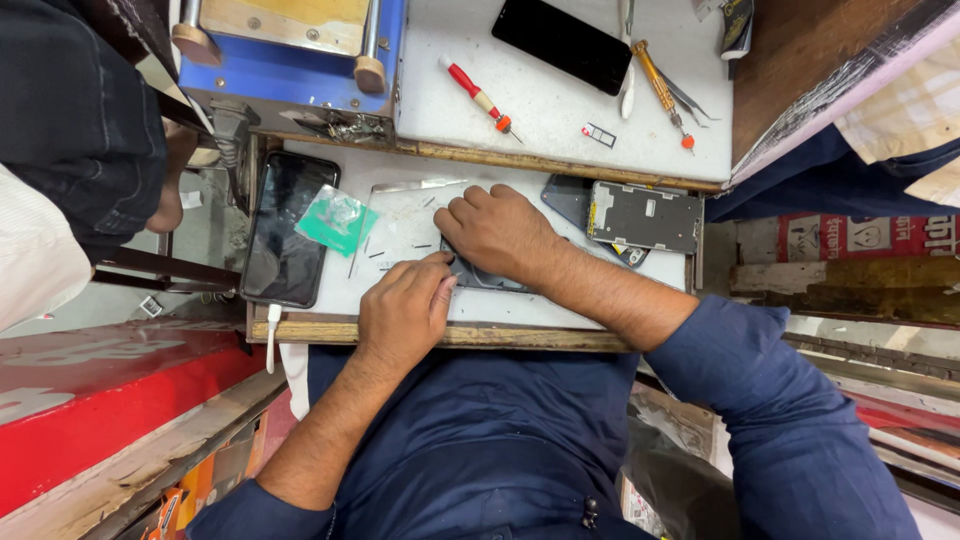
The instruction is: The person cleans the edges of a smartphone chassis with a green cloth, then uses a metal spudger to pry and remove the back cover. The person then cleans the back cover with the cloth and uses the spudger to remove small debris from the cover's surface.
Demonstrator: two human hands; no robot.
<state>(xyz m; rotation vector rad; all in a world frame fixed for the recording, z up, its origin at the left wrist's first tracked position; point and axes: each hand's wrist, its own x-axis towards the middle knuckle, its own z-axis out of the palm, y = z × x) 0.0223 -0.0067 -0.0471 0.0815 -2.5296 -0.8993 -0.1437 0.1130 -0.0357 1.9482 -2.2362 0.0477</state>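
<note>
A dark phone body point(487, 279) lies flat on the white work mat point(400, 225), mostly covered by my hands. My right hand point(497, 232) is curled over its top and presses down on it. My left hand point(404, 310) comes from below, with thumb and fingertips pinched at the phone's left edge. Anything small between those fingers is hidden. A few tiny dark screws point(385, 255) lie on the mat just left of my hands.
A black phone point(285, 230) with a white cable point(271, 335) and a green packet point(335, 218) lie left. A grey phone frame point(645, 215) lies right. Behind are another black phone point(563, 42), a red screwdriver point(478, 95), an orange one point(660, 88) and a blue machine point(290, 65). Another person's leg point(80, 110) is at far left.
</note>
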